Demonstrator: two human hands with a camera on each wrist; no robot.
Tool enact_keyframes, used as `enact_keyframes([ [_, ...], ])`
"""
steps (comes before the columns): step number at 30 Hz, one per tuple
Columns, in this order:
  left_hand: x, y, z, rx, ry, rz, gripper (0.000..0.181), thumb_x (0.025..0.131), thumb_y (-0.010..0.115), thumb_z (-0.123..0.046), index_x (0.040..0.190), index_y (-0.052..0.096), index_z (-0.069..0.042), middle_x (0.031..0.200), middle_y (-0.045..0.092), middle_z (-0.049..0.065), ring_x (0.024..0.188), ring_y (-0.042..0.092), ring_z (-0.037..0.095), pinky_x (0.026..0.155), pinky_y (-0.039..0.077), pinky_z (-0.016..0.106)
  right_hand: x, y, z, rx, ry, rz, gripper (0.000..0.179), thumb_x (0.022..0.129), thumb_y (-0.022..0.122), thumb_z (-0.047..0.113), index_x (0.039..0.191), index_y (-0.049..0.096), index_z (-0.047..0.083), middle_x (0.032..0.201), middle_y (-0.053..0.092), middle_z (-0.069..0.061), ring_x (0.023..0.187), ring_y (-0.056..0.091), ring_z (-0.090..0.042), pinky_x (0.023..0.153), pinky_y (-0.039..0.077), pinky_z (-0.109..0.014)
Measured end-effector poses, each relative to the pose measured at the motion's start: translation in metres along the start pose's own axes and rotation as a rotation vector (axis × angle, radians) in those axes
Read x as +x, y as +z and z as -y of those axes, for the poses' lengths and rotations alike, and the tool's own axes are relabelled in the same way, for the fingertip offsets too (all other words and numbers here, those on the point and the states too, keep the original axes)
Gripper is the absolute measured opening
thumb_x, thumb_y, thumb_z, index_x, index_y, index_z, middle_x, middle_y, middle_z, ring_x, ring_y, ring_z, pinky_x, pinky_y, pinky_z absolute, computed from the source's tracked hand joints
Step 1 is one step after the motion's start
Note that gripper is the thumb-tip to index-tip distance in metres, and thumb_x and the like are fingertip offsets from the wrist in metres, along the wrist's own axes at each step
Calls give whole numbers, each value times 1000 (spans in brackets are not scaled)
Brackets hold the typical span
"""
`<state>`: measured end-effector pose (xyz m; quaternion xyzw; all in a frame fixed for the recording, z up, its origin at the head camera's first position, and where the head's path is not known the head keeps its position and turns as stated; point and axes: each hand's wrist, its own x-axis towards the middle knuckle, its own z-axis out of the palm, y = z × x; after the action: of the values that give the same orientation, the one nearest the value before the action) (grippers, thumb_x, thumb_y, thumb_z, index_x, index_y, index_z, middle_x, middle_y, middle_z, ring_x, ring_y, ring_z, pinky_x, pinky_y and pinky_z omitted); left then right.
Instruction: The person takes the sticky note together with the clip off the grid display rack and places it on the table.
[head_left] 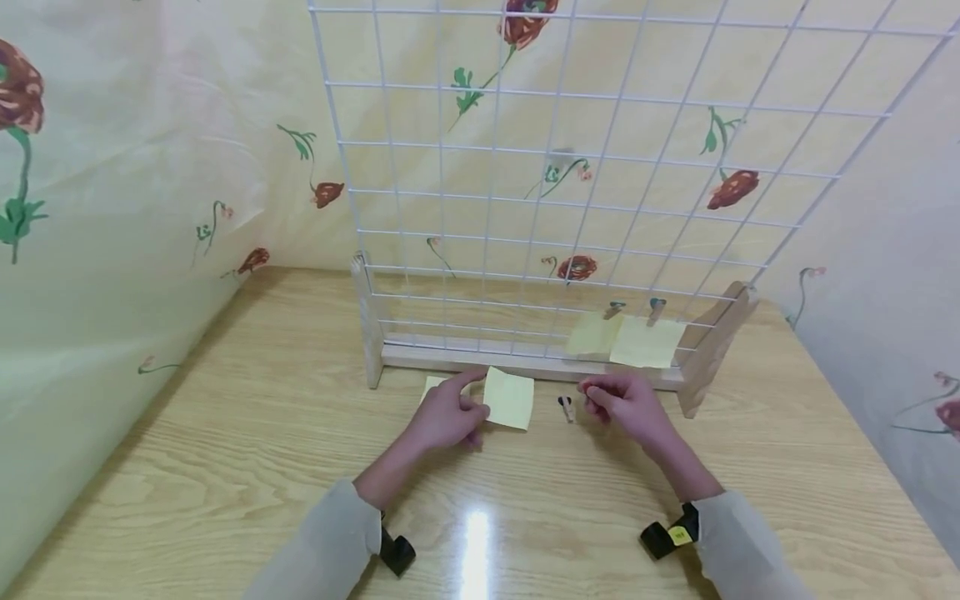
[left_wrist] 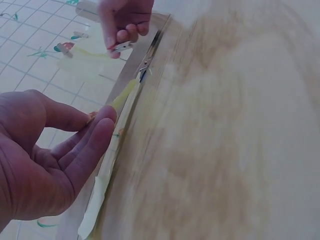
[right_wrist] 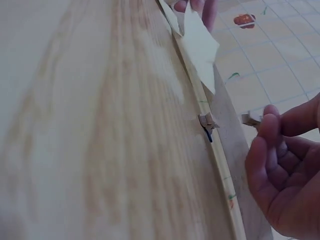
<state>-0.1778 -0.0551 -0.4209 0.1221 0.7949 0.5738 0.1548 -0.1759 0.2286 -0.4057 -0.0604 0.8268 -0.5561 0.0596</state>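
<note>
In the head view, a pale yellow sticky note is pinched by the left hand before the wire grid; a clothespin (dark at one end) is seen on the tabletop, between note and right hand. In the left wrist view, the note is shown nearly edge-on. In the right wrist view, another wooden clothespin is pinched by the right hand.
</note>
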Motion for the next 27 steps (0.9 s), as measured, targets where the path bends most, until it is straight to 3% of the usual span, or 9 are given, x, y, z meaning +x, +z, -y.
enact_keyframes([
  [8, -1, 2, 2, 19, -35, -3, 63, 89, 58, 0, 146, 32, 1, 75, 72, 11, 48, 64, 18, 51, 57, 32, 5, -5, -12, -27, 96, 68, 26, 96, 49, 0, 110, 60, -18, 75, 63, -8, 66, 57, -10, 55, 50, -23],
  [19, -3, 1, 0, 17, -54, -29, 61, 87, 54, 5, 145, 37, -2, 69, 70, 11, 48, 63, 17, 51, 57, 32, 8, -8, -20, -112, 96, 73, 25, 94, 48, 1, 105, 64, -15, 70, 61, -6, 61, 57, -11, 54, 51, -24],
  [27, -4, 2, 1, 67, -52, -43, 40, 88, 54, 3, 128, 53, 1, 64, 68, 10, 45, 63, 18, 48, 56, 31, 8, -9, -25, -143, 63, 79, 25, 96, 51, 4, 107, 65, -13, 70, 62, -7, 58, 57, -12, 51, 50, -25],
])
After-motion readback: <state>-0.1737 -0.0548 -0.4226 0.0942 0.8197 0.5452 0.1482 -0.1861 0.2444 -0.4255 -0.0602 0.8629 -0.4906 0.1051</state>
